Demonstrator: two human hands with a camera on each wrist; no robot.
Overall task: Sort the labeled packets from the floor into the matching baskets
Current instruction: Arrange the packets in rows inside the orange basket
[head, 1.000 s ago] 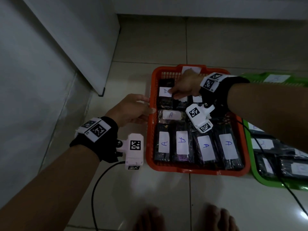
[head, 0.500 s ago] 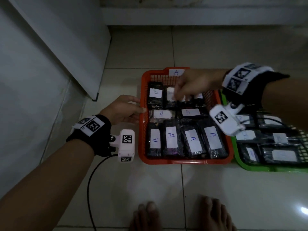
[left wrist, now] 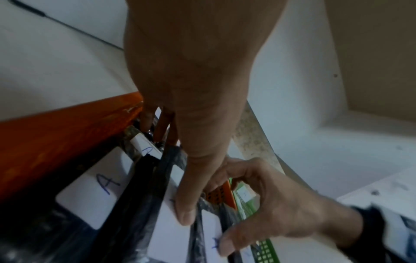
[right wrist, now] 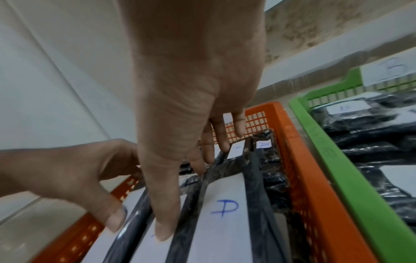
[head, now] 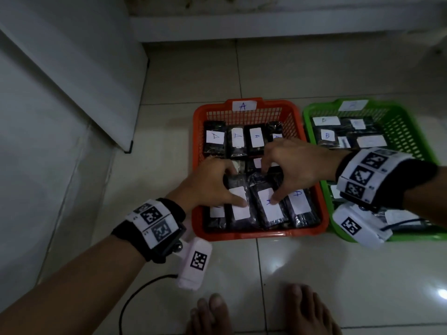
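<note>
An orange basket (head: 261, 234) tagged A holds several black packets with white A labels. My left hand (head: 231, 187) is inside it, thumb pressed on the label of a front-row packet (head: 239, 210), fingers curled over its far end. My right hand (head: 273, 180) grips the neighbouring packet (head: 274, 212) the same way. The left wrist view shows the left thumb (left wrist: 184, 211) on a label and the right hand (left wrist: 270, 204) beside it. In the right wrist view the right hand (right wrist: 180, 142) spans a packet next to an A-labelled packet (right wrist: 223, 222). A green basket (head: 312, 117) holds B packets.
The green basket rim (right wrist: 337, 169) touches the orange basket rim (right wrist: 303, 169) on the right. A white panel (head: 72, 68) stands at the left and a wall step at the back. Bare feet (head: 261, 313) and a black cable (head: 135, 296) lie on the tiled floor in front.
My left hand has moved from the orange basket's left rim into the basket. My right hand has come from the back row to the front row. Both now grip packets.
</note>
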